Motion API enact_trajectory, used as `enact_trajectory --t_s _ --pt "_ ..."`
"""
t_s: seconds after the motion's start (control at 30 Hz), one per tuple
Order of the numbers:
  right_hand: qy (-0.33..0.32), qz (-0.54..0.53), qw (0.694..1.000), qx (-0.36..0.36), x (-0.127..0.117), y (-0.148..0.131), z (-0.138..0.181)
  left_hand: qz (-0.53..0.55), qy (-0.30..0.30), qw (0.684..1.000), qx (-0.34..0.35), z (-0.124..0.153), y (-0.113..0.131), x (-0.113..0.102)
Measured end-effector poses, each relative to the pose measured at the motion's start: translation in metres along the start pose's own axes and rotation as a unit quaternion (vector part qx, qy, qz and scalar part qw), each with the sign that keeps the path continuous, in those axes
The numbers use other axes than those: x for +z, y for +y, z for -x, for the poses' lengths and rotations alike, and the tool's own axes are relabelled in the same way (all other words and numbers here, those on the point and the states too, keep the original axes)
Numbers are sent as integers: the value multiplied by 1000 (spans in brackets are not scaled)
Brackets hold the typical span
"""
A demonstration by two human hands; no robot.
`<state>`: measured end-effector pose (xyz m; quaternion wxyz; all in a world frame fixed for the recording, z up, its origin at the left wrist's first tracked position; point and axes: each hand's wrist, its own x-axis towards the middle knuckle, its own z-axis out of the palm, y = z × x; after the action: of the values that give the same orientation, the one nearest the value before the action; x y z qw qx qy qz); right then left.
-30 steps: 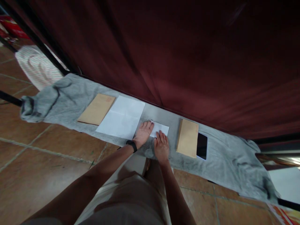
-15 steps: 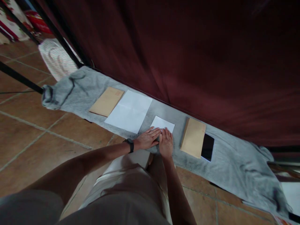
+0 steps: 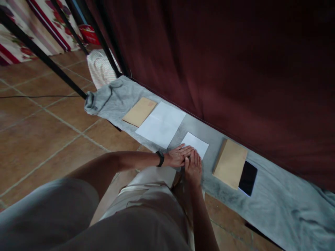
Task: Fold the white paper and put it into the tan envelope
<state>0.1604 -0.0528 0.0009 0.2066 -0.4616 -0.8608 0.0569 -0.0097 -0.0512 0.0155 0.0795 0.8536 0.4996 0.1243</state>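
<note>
A small white sheet of paper, which looks folded, lies on the grey cloth in front of me. My left hand rests flat on its near edge, fingers stretched toward the right. Beside it, my right hand is laid flat on the same paper, fingers pointing away from me. The two hands touch at the fingertips and cover the paper's near part. To the left is a larger white sheet, lying flat with faint creases.
A brown envelope lies left of the large sheet. On the right sits a thicker stack of brown envelopes, partly over a dark phone or tablet. A dark red curtain hangs behind; black poles stand at left.
The view has swung left, so everything sits farther right in the picture. My hands stay flat on the small paper, with slightly more of its right side showing.
</note>
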Motion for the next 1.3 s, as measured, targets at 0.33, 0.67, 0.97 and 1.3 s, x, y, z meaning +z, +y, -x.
enact_trajectory --t_s 0.33,0.67,0.97,1.3 --pt "50 37 997 40 -1 10 16 -2 29 1000 2 8 -1 -2" --pt "60 12 994 87 -8 15 14 -21 31 999 -10 19 -6 -5" --pt "-25 -24 999 -2 -7 5 -33 -43 24 999 -6 16 -3 -1" --pt "8 37 996 84 -1 18 -21 -32 21 999 -1 16 -4 -2"
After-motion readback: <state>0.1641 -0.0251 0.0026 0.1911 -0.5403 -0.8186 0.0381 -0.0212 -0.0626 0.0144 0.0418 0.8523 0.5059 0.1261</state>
